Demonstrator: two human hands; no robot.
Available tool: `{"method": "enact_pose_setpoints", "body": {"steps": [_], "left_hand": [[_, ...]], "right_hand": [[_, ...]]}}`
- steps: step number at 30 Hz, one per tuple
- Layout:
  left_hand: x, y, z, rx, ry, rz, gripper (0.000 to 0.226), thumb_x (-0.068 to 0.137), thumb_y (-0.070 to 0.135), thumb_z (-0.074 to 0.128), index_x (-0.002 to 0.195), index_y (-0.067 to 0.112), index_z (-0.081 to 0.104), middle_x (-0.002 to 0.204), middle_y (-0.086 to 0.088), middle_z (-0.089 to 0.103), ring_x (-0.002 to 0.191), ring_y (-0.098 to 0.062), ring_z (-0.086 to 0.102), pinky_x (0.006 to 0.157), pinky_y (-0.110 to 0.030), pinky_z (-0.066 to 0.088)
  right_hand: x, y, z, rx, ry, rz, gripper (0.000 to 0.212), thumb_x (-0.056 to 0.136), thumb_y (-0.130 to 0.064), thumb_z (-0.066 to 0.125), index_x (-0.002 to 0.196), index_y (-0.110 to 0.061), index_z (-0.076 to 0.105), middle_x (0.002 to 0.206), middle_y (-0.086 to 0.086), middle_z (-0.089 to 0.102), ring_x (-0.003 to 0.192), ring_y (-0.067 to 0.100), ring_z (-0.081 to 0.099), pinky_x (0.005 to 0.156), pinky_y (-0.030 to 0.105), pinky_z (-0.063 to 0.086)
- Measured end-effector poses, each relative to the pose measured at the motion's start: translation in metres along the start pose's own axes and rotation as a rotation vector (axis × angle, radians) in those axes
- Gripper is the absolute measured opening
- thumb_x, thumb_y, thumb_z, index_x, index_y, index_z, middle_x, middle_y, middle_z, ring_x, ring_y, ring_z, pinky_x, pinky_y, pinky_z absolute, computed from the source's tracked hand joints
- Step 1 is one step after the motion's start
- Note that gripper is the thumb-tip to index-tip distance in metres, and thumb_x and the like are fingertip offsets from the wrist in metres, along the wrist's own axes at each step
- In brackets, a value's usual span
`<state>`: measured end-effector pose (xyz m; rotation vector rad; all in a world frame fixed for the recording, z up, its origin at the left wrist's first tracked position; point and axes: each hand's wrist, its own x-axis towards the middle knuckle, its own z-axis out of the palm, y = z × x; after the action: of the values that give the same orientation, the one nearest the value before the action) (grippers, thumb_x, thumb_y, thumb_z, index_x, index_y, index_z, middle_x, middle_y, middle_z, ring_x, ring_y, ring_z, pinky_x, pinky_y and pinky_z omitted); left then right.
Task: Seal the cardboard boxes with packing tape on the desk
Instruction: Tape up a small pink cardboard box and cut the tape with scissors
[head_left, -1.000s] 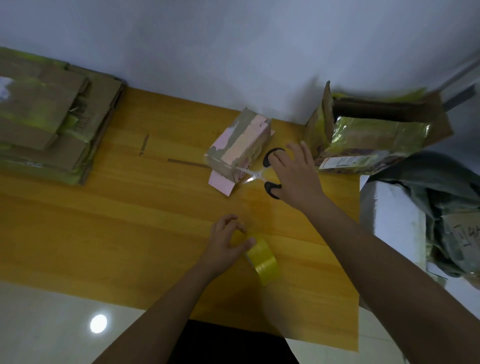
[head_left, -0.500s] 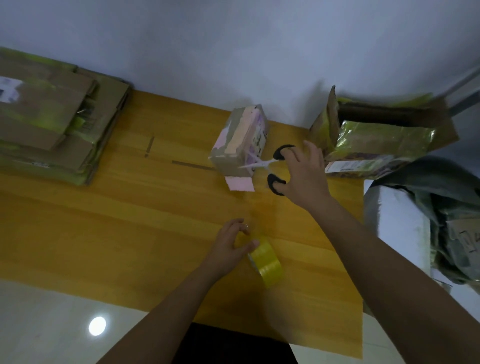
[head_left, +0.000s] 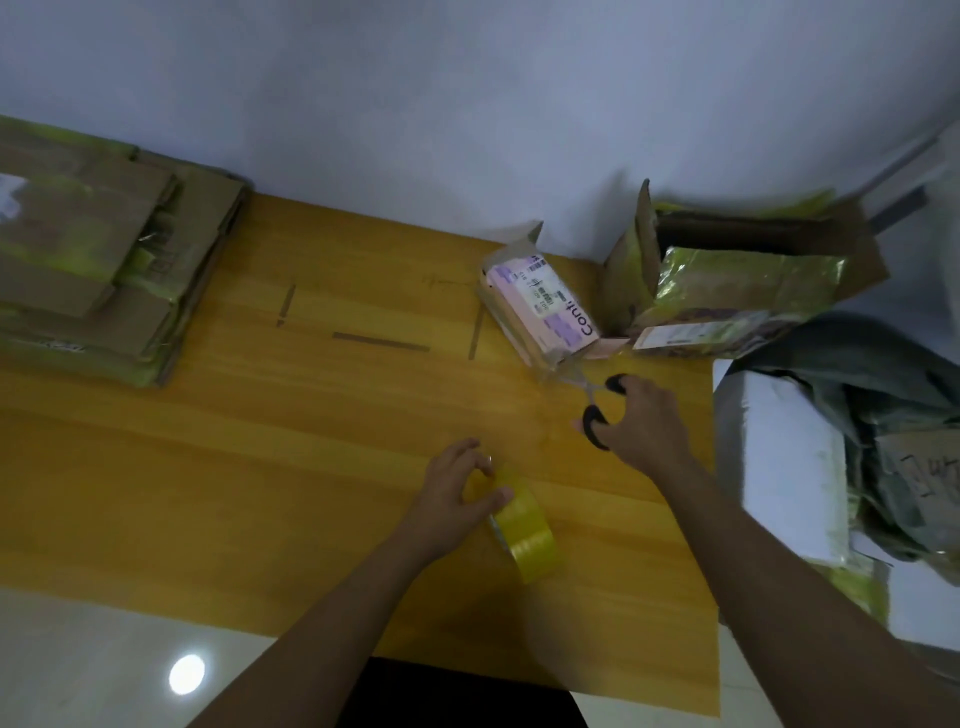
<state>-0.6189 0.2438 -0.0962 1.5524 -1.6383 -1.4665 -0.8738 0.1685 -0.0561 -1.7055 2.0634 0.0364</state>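
Yellow tape roll (head_left: 524, 527) gripped by left fingers (head_left: 498, 496), right fingers (head_left: 631, 387) clenched through scissors (head_left: 597, 410)

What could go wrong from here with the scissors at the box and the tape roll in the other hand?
1. The scissors in the right hand have their blades at the near end of the small box; a slip could nick the box or its label rather than the tape.
2. The left hand holds the tape roll well away from the box, and nothing pins the box, so it may shift during the cut.
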Motion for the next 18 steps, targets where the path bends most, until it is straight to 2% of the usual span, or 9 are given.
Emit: {"method": "enact_pose_setpoints", "body": {"steps": [3, 6, 10, 15, 18], "left_hand": [[0.003, 0.002, -0.005, 0.063, -0.042, 0.039, 0.044, 0.071, 0.066, 0.059, 0.095, 0.03, 0.055, 0.145, 0.008, 0.033, 0.139, -0.011, 0.022, 0.106, -0.027, 0.022], [0.008, 0.004, -0.009, 0.166, -0.095, 0.094, 0.05, 0.069, 0.076, 0.051, 0.094, 0.032, 0.054, 0.156, 0.014, 0.015, 0.145, -0.007, 0.004, 0.112, -0.035, 0.014], [0.03, 0.012, -0.017, 0.386, -0.217, 0.211, 0.058, 0.075, 0.075, 0.044, 0.1, 0.025, 0.06, 0.159, 0.017, -0.008, 0.144, -0.003, -0.023, 0.114, -0.045, 0.005], [0.062, 0.026, -0.024, 0.538, -0.367, 0.314, 0.054, 0.073, 0.076, 0.041, 0.095, 0.03, 0.06, 0.158, 0.014, -0.016, 0.138, -0.004, -0.035, 0.113, -0.038, -0.016], [0.082, 0.032, -0.026, 0.651, -0.418, 0.392, 0.054, 0.075, 0.076, 0.039, 0.094, 0.032, 0.064, 0.158, 0.015, -0.018, 0.14, -0.008, -0.034, 0.114, -0.038, -0.018]], "right_hand": [[-0.02, 0.008, 0.016, -0.075, 0.046, -0.098, 0.063, 0.084, -0.049, 0.069, 0.133, -0.017, 0.048, 0.134, 0.001, 0.051, 0.131, 0.023, 0.038, 0.1, 0.039, 0.044], [-0.03, 0.007, 0.014, -0.083, 0.087, -0.156, 0.059, 0.082, -0.048, 0.07, 0.129, -0.018, 0.051, 0.13, 0.0, 0.053, 0.129, 0.023, 0.039, 0.098, 0.038, 0.042], [-0.032, 0.011, -0.004, -0.041, 0.011, -0.232, 0.058, 0.083, -0.039, 0.072, 0.132, -0.018, 0.051, 0.134, -0.001, 0.05, 0.132, 0.021, 0.033, 0.099, 0.037, 0.04], [-0.034, 0.02, -0.021, 0.158, -0.129, -0.148, 0.057, 0.086, -0.036, 0.071, 0.137, -0.019, 0.05, 0.137, -0.005, 0.049, 0.133, 0.016, 0.029, 0.102, 0.031, 0.036], [-0.034, 0.025, -0.021, 0.234, -0.168, -0.1, 0.057, 0.085, -0.037, 0.072, 0.136, -0.02, 0.051, 0.135, -0.005, 0.049, 0.133, 0.016, 0.03, 0.104, 0.032, 0.037]]}}
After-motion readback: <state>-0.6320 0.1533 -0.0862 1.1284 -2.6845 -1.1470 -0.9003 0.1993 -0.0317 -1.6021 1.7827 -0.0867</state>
